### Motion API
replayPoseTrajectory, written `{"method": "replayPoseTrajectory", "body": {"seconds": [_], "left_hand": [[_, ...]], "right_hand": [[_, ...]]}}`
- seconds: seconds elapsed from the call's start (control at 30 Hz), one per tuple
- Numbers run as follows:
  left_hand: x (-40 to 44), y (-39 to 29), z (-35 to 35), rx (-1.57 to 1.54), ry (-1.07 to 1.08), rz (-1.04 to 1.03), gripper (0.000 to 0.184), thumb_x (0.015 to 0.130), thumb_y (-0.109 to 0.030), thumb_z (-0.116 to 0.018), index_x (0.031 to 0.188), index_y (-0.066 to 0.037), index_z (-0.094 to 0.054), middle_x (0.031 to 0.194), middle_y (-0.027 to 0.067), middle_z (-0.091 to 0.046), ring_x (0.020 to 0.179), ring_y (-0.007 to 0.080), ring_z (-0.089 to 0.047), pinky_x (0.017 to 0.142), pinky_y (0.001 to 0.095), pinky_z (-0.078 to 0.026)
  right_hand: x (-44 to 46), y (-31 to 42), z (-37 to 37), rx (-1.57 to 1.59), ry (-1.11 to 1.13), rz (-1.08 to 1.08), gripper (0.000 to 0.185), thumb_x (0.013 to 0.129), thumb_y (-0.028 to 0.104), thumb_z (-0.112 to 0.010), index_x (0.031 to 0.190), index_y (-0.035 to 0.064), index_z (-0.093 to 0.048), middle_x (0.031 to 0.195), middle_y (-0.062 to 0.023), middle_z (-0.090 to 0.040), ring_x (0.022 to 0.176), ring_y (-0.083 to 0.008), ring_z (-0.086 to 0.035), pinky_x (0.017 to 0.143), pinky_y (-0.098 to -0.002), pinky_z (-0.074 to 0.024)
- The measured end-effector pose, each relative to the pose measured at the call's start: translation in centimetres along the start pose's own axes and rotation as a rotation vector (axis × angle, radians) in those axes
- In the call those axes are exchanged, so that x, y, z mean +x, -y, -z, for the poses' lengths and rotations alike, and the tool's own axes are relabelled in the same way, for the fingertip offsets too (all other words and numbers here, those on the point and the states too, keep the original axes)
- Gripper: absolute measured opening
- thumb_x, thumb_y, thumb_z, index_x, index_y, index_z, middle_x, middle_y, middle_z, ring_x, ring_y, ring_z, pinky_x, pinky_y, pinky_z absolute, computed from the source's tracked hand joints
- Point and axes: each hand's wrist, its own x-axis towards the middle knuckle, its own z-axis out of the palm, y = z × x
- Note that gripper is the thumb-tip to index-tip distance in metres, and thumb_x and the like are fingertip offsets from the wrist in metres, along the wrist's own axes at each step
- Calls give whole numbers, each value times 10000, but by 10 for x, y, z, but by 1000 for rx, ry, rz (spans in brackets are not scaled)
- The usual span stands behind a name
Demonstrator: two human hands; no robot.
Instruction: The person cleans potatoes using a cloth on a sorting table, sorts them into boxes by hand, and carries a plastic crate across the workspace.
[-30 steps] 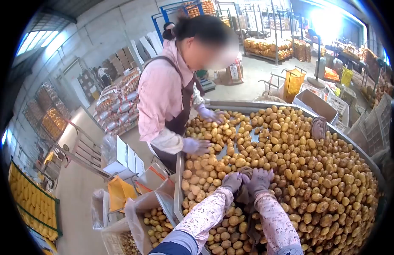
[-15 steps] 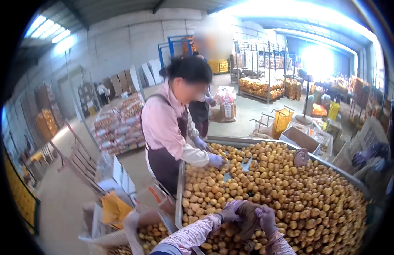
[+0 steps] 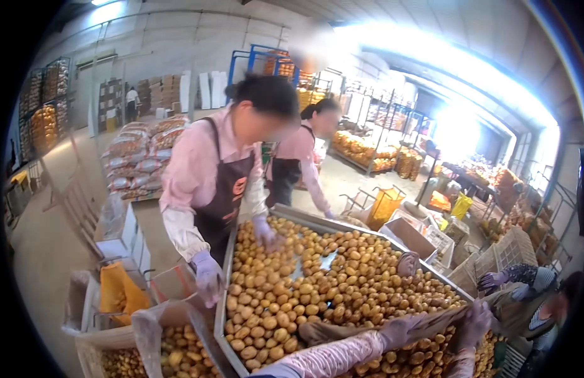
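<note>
My left hand (image 3: pixel 398 331), in a purple glove, is closed on a long brown cloth (image 3: pixel 333 332). Gloved in purple too, my right hand (image 3: pixel 473 324) grips the cloth farther right, so a stretch of it runs between my hands. Its loose end trails left over the potatoes (image 3: pixel 266 315), which are heaped in a metal-edged sorting table (image 3: pixel 220 315). Both hands are just above the near part of the heap. Another crumpled brown cloth (image 3: pixel 408 263) rests at the table's far right edge.
Across the table stands a co-worker (image 3: pixel 210 164) in pink with purple gloves; another person (image 3: pixel 292 154) is behind. More people are at the right edge. Bins of potatoes (image 3: pixel 178 353) stand at lower left, a cardboard box (image 3: pixel 408 238) and crates (image 3: pixel 519 249) beyond the table.
The bunched cloth is now drawn out lengthwise, with my right hand farther right. The co-worker's one hand has moved off the potatoes to the table's left edge. The view has shifted.
</note>
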Motion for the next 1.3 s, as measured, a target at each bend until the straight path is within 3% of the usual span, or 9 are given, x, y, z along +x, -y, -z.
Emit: {"method": "replayPoseTrajectory", "body": {"seconds": [0.1, 0.2, 0.4, 0.6, 0.83, 1.0, 1.07, 1.17, 1.3], "left_hand": [[-9, 80, -62, 182, 219, 154, 614, 907, -199, -538, 1499, -225, -375, 1215, 213, -608, 1046, 372, -630, 891, 436, -507], [-53, 84, -32, 142, 281, 284, 624, 893, -147, -526, 1498, -225, -392, 1134, 200, -613, 995, 350, -623, 871, 435, -508], [-99, 131, 22, 234, 235, 341, 651, 877, -116, -581, 1498, -203, -404, 1040, 174, -619, 897, 326, -623, 829, 415, -519], [-166, 147, 87, 167, 120, 564, 601, 879, -28, -482, 1442, -239, -490, 1249, 143, -638, 1098, 323, -625, 988, 383, -483], [-258, 137, 169, 226, -180, 601, 427, 806, -38, -545, 1221, -9, -637, 1132, 170, -699, 1066, 283, -668, 953, 361, -507], [-275, 140, 201, -383, -515, 894, 420, 922, 31, -464, 1325, -30, -565, 993, 23, -658, 778, 105, -609, 676, 226, -491], [-254, 105, 186, -307, -577, 390, 412, 927, 6, -503, 1332, -32, -571, 1066, 41, -652, 825, 90, -595, 737, 214, -495], [-218, 15, 166, -417, -507, 300, 394, 891, -46, -583, 1280, 11, -606, 1191, 117, -672, 1094, 184, -626, 965, 309, -483], [-208, -5, 100, -206, -314, 5, 433, 871, -159, -696, 1285, -50, -632, 1067, 171, -707, 947, 267, -691, 876, 363, -531]], "right_hand": [[-44, 19, -57, -248, 729, -402, 816, 899, 510, -582, 1562, 183, -238, 1585, -162, -223, 1472, -376, -173, 1169, -575, -137], [-64, 23, -98, -215, 433, -108, 740, 891, 479, -593, 1504, 138, -358, 1519, -164, -363, 1447, -381, -247, 1179, -593, -89], [-52, 134, -124, -254, 718, -162, 854, 826, 589, -602, 1524, 178, -331, 1592, -183, -243, 1495, -357, -165, 1185, -633, -45], [-130, 197, -276, -203, 429, 170, 612, 901, 472, -546, 1430, 179, -451, 1481, -173, -420, 1386, -354, -381, 1135, -623, -229], [-117, 320, -127, 384, 1062, 92, 350, 817, 414, -637, 1025, 149, -732, 1152, -119, -699, 1086, -316, -642, 981, -471, -448], [-111, 289, -93, 655, 960, 5, 339, 821, 367, -668, 1005, 83, -691, 1044, -114, -718, 991, -277, -680, 868, -433, -502], [-101, 254, -80, 1081, 889, -197, 316, 768, 295, -724, 940, 35, -671, 885, -110, -710, 799, -196, -663, 713, -352, -529], [-72, 206, -6, 1528, 605, -499, 218, 778, 9, -610, 991, 53, -626, 822, -54, -651, 699, -131, -593, 573, -293, -473], [-86, 175, 36, 1152, 73, -169, 240, 894, 123, -605, 1107, 13, -591, 995, -112, -664, 907, -227, -642, 886, -345, -500]]}}
